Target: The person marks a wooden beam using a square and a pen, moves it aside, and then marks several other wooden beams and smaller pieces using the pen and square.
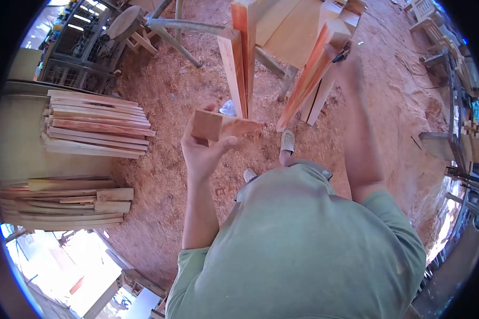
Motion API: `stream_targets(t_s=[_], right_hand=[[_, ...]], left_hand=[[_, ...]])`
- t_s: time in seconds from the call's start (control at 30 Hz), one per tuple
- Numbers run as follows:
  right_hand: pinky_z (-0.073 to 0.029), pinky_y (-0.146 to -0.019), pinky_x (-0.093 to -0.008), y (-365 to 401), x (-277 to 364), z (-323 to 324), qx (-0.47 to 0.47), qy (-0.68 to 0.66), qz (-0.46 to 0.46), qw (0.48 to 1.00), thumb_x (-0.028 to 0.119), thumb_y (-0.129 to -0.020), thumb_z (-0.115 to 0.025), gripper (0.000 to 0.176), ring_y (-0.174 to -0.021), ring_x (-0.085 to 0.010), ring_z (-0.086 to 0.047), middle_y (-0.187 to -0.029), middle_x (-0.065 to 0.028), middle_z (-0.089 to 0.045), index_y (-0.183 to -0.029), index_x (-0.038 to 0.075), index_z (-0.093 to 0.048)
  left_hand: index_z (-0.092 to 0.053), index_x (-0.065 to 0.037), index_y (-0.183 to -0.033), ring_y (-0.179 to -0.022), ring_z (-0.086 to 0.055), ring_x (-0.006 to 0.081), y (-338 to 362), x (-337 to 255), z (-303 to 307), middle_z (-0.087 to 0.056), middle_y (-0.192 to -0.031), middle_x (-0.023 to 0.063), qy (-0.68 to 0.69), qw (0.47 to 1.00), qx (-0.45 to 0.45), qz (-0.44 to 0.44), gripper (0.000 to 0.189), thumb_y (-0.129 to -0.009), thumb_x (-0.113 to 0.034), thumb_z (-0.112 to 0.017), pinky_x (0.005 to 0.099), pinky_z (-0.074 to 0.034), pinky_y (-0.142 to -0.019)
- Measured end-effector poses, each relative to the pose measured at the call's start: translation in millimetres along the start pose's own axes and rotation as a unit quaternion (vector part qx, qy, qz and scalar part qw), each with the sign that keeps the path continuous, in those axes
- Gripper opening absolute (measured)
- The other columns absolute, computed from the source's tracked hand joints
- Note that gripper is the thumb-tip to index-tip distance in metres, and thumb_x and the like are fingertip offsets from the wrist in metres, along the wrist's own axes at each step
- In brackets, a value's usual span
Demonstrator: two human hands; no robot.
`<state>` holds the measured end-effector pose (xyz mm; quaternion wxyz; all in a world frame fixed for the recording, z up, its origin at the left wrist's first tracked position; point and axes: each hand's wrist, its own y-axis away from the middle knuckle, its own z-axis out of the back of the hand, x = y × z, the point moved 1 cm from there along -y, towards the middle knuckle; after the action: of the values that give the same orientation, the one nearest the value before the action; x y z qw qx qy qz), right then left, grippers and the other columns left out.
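Observation:
My left hand (pixel 205 151) is wrapped round a short wooden block (pixel 207 125), whose square end faces up and whose length tapers away to the right. Up at the right, my right hand (pixel 346 58) is closed on a small dark tool (pixel 340 55), too small to name. That hand is beside the top end of a reddish wooden post (pixel 314 69), which stands tilted among other posts. Whether the hand touches the post I cannot tell. More upright posts (pixel 234 69) stand between my two hands.
Stacked wooden strips (pixel 98 125) lie at the left, with shorter boards (pixel 64 202) below them. A round-topped stool (pixel 125 24) and pole trestle (pixel 186 25) are at the top. Wooden panels (pixel 287 26) lie beyond the posts. Frames and timber line the right edge.

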<state>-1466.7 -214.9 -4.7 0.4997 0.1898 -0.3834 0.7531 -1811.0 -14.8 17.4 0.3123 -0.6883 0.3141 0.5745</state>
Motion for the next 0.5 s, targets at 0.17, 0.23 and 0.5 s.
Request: stream_targets(t_s=[0.17,0.23,0.5], right_hand=[[-0.052,-0.089,-0.0371,2.5,-12.8,1.5,0.043,-0.039,-0.003,0.998,0.040,-0.085,-0.078,0.072,-0.104,-0.0272,-0.068,-0.118,-0.0201,-0.068,-0.134,-0.005,-0.051],[-0.052,-0.093,-0.0344,-1.8,-31.9,2.3,0.083,-0.086,-0.020,0.993,0.036,-0.087,-0.077,0.073,-0.111,-0.0244,-0.066,-0.125,-0.0196,-0.066,-0.138,-0.007,-0.047],[-0.048,-0.097,-0.0294,44.8,-7.0,16.1,0.006,-0.172,0.011,0.985,0.022,-0.094,-0.069,0.047,-0.111,-0.0185,-0.063,-0.122,-0.0141,-0.066,-0.128,-0.006,-0.052]], left_hand=[[-0.059,0.004,-0.128,-0.105,-0.065,0.0139,53.2,-14.9,-19.4,-0.068,-0.117,0.0107,-0.179,0.983,-0.029,0.037,0.075,-0.063,-0.011,-0.094,0.0287,-0.055,-0.086],[-0.064,0.006,-0.118,-0.100,-0.067,0.0164,65.3,-33.6,-30.1,-0.067,-0.114,0.0109,-0.200,0.978,-0.046,0.025,0.068,-0.061,-0.014,-0.096,0.0298,-0.056,-0.084],[-0.067,0.004,-0.081,-0.079,-0.066,0.0245,83.7,-42.4,-40.7,-0.060,-0.095,0.0107,-0.377,0.926,0.019,0.024,0.058,-0.050,-0.033,-0.100,0.0364,-0.054,-0.068]])
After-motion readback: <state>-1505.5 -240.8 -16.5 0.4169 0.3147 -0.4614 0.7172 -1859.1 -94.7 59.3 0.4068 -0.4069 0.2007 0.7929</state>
